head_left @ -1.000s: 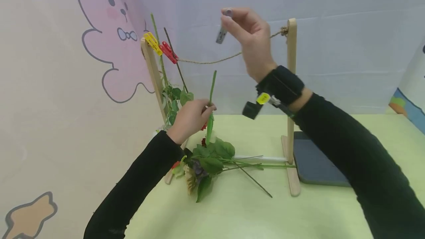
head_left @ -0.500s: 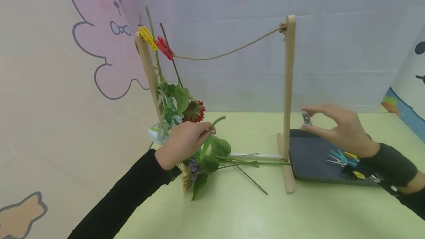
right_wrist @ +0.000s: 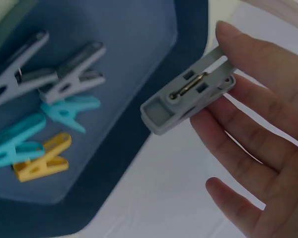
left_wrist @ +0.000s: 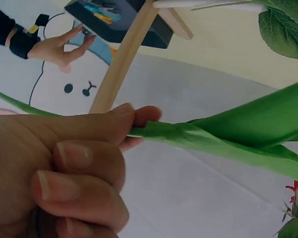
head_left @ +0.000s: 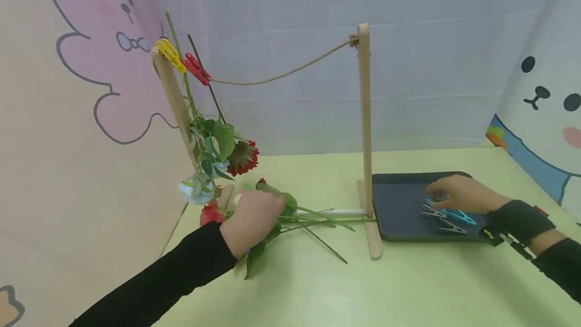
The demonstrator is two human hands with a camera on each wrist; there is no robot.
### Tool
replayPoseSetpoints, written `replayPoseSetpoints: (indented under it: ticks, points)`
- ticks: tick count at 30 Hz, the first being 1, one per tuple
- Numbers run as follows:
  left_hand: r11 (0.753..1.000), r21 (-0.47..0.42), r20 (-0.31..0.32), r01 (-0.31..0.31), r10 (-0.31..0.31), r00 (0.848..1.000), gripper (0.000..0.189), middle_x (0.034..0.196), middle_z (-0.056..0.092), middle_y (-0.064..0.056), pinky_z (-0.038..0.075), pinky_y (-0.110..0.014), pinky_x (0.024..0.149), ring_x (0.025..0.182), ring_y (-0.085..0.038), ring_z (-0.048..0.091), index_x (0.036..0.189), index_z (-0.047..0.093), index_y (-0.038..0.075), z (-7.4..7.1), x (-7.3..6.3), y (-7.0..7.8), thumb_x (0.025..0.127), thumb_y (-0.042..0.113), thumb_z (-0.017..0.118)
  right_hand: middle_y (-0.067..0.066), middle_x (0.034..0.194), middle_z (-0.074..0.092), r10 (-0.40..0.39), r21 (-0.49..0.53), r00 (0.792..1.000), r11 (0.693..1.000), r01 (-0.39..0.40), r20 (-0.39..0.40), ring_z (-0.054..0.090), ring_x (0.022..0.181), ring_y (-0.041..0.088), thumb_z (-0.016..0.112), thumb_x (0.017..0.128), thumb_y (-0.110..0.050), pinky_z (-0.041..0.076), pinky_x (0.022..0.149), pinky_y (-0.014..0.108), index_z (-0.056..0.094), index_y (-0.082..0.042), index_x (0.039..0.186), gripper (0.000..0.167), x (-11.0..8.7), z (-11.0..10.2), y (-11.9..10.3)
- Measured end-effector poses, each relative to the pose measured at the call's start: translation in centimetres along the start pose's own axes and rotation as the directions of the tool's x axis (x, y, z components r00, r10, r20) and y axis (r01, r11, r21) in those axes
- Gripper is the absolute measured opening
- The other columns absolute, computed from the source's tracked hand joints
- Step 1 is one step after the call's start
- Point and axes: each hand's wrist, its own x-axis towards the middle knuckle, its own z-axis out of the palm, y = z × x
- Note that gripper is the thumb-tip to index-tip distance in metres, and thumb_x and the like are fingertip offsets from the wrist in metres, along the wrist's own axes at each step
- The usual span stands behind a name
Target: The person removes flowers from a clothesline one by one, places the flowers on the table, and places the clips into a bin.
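Observation:
My left hand (head_left: 254, 221) is low over the flowers lying on the table. In the left wrist view its thumb and forefinger pinch a green flower stem (left_wrist: 164, 131) with long leaves; the bloom is not visible there. My right hand (head_left: 463, 193) is over the dark tray (head_left: 399, 226) at the right. In the right wrist view it pinches a grey clothespin (right_wrist: 188, 91) between thumb and fingers; in the head view the hand hides that clothespin. Grey, teal and yellow clothespins, among them a teal one (right_wrist: 69, 111), lie in the tray.
A twine line (head_left: 281, 77) sags between two wooden posts, including the right post (head_left: 365, 125). Yellow (head_left: 170, 55) and red (head_left: 196, 68) clothespins hold stems on it, with a red flower (head_left: 243, 158) and pale blue flowers (head_left: 197, 189) hanging upside down. Loose stems (head_left: 317, 221) reach the right post's foot.
My right hand has come down from above the line to the tray on the right, with the grey clothespin. My left hand has lowered with the stem. The view has turned right.

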Motion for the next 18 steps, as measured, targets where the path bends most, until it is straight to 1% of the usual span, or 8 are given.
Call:
replayPoseSetpoints:
  ticks: [1, 3, 6, 8, 12, 15, 18]
  points:
    - [1.0, 0.014, 0.024, 0.005, -0.006, 1.0, 0.045, 0.049, 0.015, 0.006, 0.012, -0.022, 0.044, 0.05, -0.007, 0.014, 0.051, 0.033, 0.016, 0.4, 0.2, 0.4, 0.075, 0.001, 0.068, 0.002, 0.095, 0.067, -0.009, -0.008, 1.0, 1.0, 0.009, 0.018, 0.062, 0.08, 0.018, 0.073, 0.075, -0.027, 0.049, 0.067, 0.032, 0.066, -0.006, 0.105, 0.038, 0.2, 0.4, 0.0]
    - [0.999, 0.036, 0.087, 0.008, -0.011, 0.996, 0.05, 0.048, 0.015, 0.006, 0.014, -0.022, 0.043, 0.049, -0.007, 0.015, 0.049, 0.028, 0.016, 1.2, 0.5, 1.1, 0.076, 0.003, 0.068, -0.001, 0.09, 0.066, -0.032, -0.013, 0.998, 0.999, 0.032, 0.057, 0.06, 0.076, 0.014, 0.074, 0.074, -0.029, 0.048, 0.064, 0.03, 0.067, -0.006, 0.103, 0.038, 0.6, 1.5, -0.1]
    - [0.997, 0.08, 0.195, 0.018, -0.034, 0.98, 0.055, 0.048, 0.014, 0.006, 0.017, -0.022, 0.042, 0.049, -0.008, 0.015, 0.048, 0.024, 0.017, 2.8, 1.1, 2.0, 0.079, 0.008, 0.068, -0.008, 0.082, 0.062, -0.05, -0.039, 0.994, 0.998, 0.055, 0.101, 0.054, 0.07, 0.005, 0.075, 0.073, -0.031, 0.044, 0.059, 0.026, 0.068, -0.009, 0.1, 0.036, 1.2, 3.1, -0.3]
    - [0.994, 0.107, 0.26, 0.016, -0.043, 0.965, 0.056, 0.049, 0.013, 0.005, 0.015, -0.022, 0.045, 0.05, -0.009, 0.013, 0.05, 0.021, 0.017, 3.9, 1.4, 2.5, 0.083, 0.011, 0.065, -0.01, 0.078, 0.06, -0.063, -0.046, 0.992, 0.997, 0.068, 0.113, 0.05, 0.067, 0.002, 0.076, 0.073, -0.029, 0.042, 0.057, 0.025, 0.068, -0.009, 0.097, 0.033, 1.5, 4.1, -0.3]
    - [0.989, 0.149, 0.314, 0.01, -0.056, 0.948, 0.056, 0.051, 0.012, 0.005, 0.011, -0.024, 0.047, 0.052, -0.01, 0.012, 0.052, 0.018, 0.016, 6.1, 1.9, 3.1, 0.086, 0.014, 0.063, -0.011, 0.07, 0.054, -0.082, -0.042, 0.989, 0.995, 0.088, 0.12, 0.044, 0.062, 0.001, 0.077, 0.071, -0.025, 0.037, 0.054, 0.023, 0.068, -0.01, 0.09, 0.026, 1.9, 5.3, -0.4]
    - [0.987, 0.163, 0.344, -0.001, -0.056, 0.937, 0.055, 0.051, 0.013, 0.005, 0.011, -0.025, 0.048, 0.052, -0.01, 0.011, 0.052, 0.02, 0.016, 7.4, 2.1, 3.1, 0.087, 0.016, 0.062, -0.012, 0.066, 0.048, -0.086, -0.027, 0.988, 0.996, 0.09, 0.127, 0.039, 0.06, 0.001, 0.078, 0.07, -0.023, 0.032, 0.053, 0.023, 0.067, -0.012, 0.086, 0.022, 1.9, 5.8, -0.4]
    - [0.986, 0.169, 0.357, -0.009, -0.052, 0.933, 0.054, 0.051, 0.013, 0.005, 0.011, -0.025, 0.048, 0.053, -0.01, 0.011, 0.052, 0.02, 0.017, 8.8, 2.0, 3.0, 0.087, 0.016, 0.062, -0.012, 0.065, 0.045, -0.097, -0.024, 0.987, 0.995, 0.101, 0.13, 0.037, 0.059, 0.002, 0.078, 0.07, -0.024, 0.03, 0.052, 0.023, 0.066, -0.015, 0.084, 0.021, 1.9, 6.0, -0.4]
